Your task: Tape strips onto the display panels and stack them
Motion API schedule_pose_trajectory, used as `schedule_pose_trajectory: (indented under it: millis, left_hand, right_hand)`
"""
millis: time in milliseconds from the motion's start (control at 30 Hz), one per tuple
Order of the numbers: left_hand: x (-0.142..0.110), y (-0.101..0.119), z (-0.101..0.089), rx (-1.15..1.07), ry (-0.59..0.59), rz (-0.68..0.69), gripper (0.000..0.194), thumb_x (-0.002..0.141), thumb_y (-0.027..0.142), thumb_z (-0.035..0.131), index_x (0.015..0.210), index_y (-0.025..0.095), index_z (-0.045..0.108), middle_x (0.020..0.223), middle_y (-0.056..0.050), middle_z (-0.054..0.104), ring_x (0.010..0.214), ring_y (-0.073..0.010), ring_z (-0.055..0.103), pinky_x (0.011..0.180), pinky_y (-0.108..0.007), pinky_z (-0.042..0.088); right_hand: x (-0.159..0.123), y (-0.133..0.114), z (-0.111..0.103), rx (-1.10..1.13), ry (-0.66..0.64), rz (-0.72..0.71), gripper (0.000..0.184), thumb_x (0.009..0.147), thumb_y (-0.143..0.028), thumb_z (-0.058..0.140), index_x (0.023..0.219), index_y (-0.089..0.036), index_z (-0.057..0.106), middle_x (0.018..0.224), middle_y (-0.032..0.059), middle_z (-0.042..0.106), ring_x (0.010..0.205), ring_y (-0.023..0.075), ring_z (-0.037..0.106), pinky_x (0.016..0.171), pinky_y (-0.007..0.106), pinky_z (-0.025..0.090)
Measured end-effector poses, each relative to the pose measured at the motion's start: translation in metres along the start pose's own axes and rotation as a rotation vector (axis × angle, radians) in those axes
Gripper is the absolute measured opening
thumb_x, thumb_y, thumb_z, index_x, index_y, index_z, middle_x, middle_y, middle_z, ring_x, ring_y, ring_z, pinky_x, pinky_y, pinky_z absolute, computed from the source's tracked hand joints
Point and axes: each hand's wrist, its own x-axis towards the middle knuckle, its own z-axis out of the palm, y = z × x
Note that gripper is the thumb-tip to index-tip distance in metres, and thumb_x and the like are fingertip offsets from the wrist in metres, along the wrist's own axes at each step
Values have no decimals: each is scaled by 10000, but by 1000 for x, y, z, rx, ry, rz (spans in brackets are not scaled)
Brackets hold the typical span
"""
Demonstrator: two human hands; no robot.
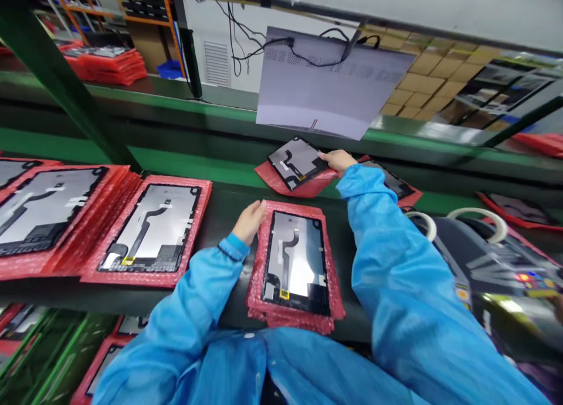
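Note:
A display panel (295, 259) lies back-up on a stack of red bubble-wrap sheets (260, 288) directly in front of me. My left hand (250, 221) curls around the stack's top left corner. My right hand (338, 159) reaches far forward, its fingers closed on the right edge of another display panel (295, 161) that rests on a red bubble sheet (281, 184) on the green conveyor belt (202, 164). Both arms are in blue sleeves.
Two stacks of panels on red bubble wrap (149, 232) (41, 211) lie to the left. A white sheet (325, 85) hangs above the belt. More panels lie at right (398, 185), next to tape rolls (477, 217). Trays with panels (109, 352) sit below left.

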Motion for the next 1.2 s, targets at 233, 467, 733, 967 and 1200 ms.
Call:
schedule_pose_trajectory:
  millis: [233, 467, 733, 967, 1200]
  left_hand:
    - [19, 34, 25, -331, 78, -47, 294, 877, 416, 606, 779, 138, 598, 732, -62, 689, 833, -198, 699, 836, -359, 559]
    - [-11, 13, 14, -76, -58, 31, 289, 695, 383, 765, 674, 143, 605, 636, -41, 673, 785, -226, 690, 819, -381, 553]
    - [-16, -10, 0, 794, -72, 156, 91, 680, 236, 671, 683, 154, 630, 810, -111, 713, 939, -308, 674, 892, -392, 500]
    - [-24, -24, 2, 1063, -3, 293, 520, 768, 230, 606, 1270, 128, 517, 1153, -176, 672, 1068, -331, 643, 956, -420, 475]
    - [-33, -17, -11, 1180, 21, 478, 572, 796, 345, 582, 1322, 136, 498, 1114, -172, 650, 1079, -345, 604, 946, -462, 466]
  right_hand:
    - [-170, 2, -21, 456, -35, 217, 340, 708, -476, 743, 666, -196, 556, 633, 11, 628, 614, 164, 614, 602, 314, 554]
    - [-287, 44, -12, 507, 77, 210, 530, 589, -550, 753, 973, -215, 603, 768, 6, 699, 730, 188, 669, 716, 340, 558]
    - [-328, 69, -16, -62, 68, 189, 360, 687, -491, 656, 903, -204, 644, 483, -47, 537, 502, 154, 542, 558, 293, 431]
    - [-356, 116, -77, 260, 591, 405, 496, 639, -692, 620, 738, -216, 524, 513, -39, 517, 418, 116, 486, 400, 236, 346]
    - [-347, 122, -98, 401, 804, 388, 488, 602, -638, 703, 663, -211, 475, 546, -42, 492, 460, 82, 453, 400, 193, 299]
